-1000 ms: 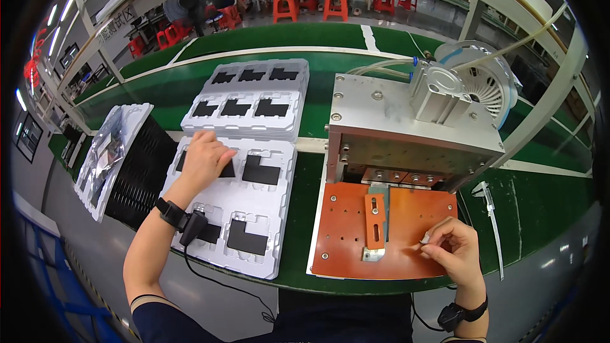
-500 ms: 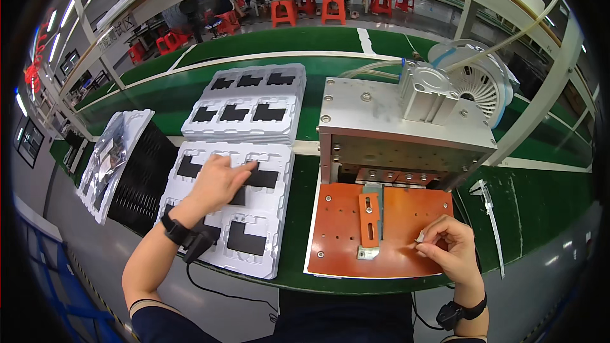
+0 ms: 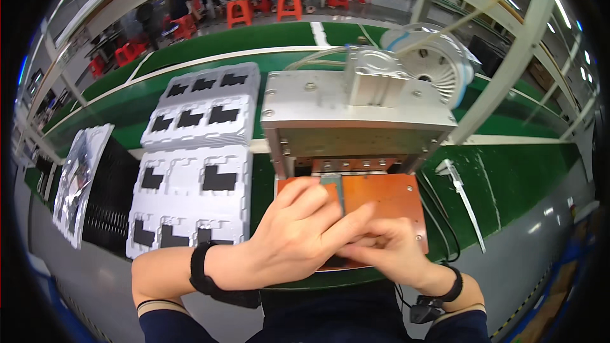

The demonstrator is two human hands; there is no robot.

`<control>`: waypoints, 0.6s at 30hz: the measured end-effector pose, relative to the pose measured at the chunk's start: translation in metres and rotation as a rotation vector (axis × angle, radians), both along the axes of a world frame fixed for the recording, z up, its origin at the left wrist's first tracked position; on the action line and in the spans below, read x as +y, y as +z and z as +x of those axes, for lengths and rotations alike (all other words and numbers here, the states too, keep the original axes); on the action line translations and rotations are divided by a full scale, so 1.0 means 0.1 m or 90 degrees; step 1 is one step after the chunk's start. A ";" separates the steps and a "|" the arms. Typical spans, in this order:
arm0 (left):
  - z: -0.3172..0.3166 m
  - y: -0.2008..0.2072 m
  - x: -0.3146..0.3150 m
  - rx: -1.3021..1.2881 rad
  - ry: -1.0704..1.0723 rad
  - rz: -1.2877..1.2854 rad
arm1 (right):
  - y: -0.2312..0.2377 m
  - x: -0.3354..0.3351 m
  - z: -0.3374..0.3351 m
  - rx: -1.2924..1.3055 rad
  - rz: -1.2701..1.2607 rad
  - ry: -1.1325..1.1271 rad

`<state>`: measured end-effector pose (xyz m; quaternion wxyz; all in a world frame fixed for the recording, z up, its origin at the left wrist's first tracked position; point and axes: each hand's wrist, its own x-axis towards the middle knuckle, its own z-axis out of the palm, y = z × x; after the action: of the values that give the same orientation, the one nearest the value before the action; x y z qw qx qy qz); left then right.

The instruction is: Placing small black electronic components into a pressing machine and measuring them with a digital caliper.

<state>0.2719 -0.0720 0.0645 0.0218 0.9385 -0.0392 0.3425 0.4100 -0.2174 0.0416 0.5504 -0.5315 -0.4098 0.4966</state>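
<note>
My left hand reaches across the orange plate with its fingers curled and its index finger pointing toward my right hand. My right hand meets it there, thumb and fingers pinched together. The fingertips overlap and are smeared by motion, so whatever lies between them is hidden. Behind both hands stands a silver press-like machine, the plate at its front. To the left, a white plastic tray holds flat black L-shaped pieces in its pockets; the far row's middle pocket holds none.
A stack of similar white trays sits behind the first. Black trays stand on edge at far left. A caliper lies right of the machine, near dark cables. A white fan stands behind it. People and red stools are beyond.
My left hand has moved right from the tray to my right hand, and the far middle pocket's black piece is gone. The small whitish thing in my right fingertips is now hidden. The view has shifted.
</note>
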 end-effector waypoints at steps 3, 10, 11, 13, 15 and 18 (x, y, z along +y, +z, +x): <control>-0.30 0.24 0.14 -0.082 0.087 0.055 | 0.04 -0.09 0.26 -0.168 -0.080 -0.096; -1.60 -0.38 0.88 0.119 0.403 -0.109 | 0.05 -0.43 0.94 -0.135 -0.117 -0.213; -1.74 -0.55 0.87 0.167 0.419 -0.079 | 0.01 -0.36 0.94 -0.129 -0.119 -0.211; -1.93 -0.84 0.89 0.202 0.407 -0.028 | 0.14 -0.21 0.79 -0.220 -0.144 -0.189; -2.02 -0.98 0.88 0.239 0.402 0.027 | 0.05 -0.10 0.72 -0.316 -0.085 -0.156; -1.99 -0.95 0.93 0.243 0.415 -0.003 | 0.06 -0.01 0.62 -0.536 0.032 -0.113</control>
<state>0.0731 0.0207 -0.0300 -0.0791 0.9486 0.2667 0.1506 0.4717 -0.2180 0.0472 0.3886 -0.7075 -0.5634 0.1764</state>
